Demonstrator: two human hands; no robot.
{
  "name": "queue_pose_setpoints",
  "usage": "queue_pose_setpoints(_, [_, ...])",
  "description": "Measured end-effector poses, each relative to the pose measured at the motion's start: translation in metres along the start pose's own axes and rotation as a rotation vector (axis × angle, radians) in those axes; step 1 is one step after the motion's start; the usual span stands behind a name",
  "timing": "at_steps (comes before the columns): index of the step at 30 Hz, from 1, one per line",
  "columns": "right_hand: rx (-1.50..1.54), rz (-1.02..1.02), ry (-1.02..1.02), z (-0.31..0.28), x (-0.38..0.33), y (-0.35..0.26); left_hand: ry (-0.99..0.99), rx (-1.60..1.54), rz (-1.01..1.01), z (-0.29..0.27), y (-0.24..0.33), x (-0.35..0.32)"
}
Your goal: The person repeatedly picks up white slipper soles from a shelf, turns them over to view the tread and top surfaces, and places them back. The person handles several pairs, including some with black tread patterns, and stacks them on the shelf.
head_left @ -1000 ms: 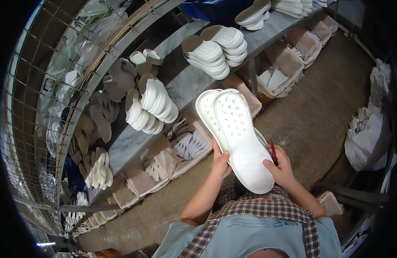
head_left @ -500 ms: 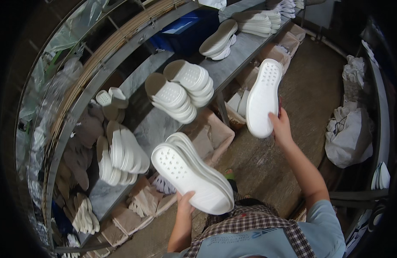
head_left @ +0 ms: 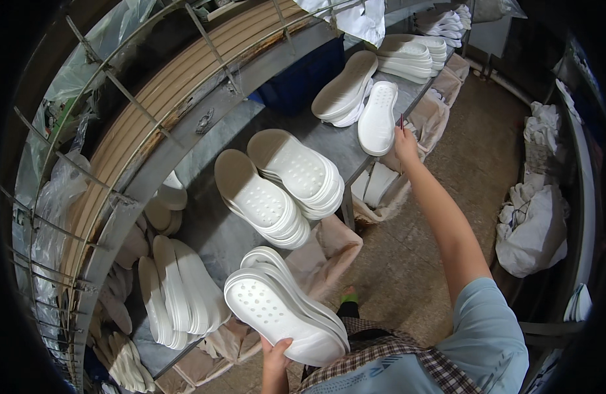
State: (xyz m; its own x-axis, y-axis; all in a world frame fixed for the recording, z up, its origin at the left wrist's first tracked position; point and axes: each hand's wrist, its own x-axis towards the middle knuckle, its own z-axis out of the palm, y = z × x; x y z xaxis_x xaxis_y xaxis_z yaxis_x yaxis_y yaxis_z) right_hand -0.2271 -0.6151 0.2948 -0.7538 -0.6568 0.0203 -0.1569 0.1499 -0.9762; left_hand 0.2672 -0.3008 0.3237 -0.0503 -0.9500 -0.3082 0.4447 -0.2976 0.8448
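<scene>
My left hand (head_left: 276,356) grips a small stack of white shoe soles (head_left: 267,307) near my body, thumb on the top one, which has a patch of small holes. My right arm reaches out to the workbench edge, where a single white sole (head_left: 376,121) lies tilted beside the right hand (head_left: 406,143). That hand is closed around a slim dark-red tool (head_left: 401,122), whose kind is too small to make out. Between the two hands, two stacks of soles (head_left: 296,164) stand side by side on the bench.
The grey bench (head_left: 201,148) also bears more sole stacks (head_left: 181,292), a blue bin (head_left: 303,75) and a pair of soles (head_left: 345,85). Above it runs a wire-fronted shelf (head_left: 145,92). Lined crates (head_left: 332,253) stand below. White sacks (head_left: 533,226) sit across the aisle.
My right hand has carried the single sole up and left to the bench edge and no longer grips its face. The left hand's stack has dropped slightly lower; the whole view has shifted.
</scene>
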Motion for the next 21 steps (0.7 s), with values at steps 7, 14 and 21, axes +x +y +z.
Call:
queue_pose_setpoints(7, [0.347, -0.136, -0.458, -0.106, -0.153, -0.010, 0.004, -0.079, 0.060, 0.005, 0.002, -0.003])
queue_pose_setpoints(14, [0.170, 0.138, -1.339, -0.220, -0.413, 0.048, -0.466, -0.505, 0.081, 0.022, 0.000, 0.010])
queue_pose_setpoints(21, [-0.169, 0.240, -1.580, -0.244, -0.503, 0.113, -0.576, -0.544, 0.084, 0.059, 0.015, -0.048])
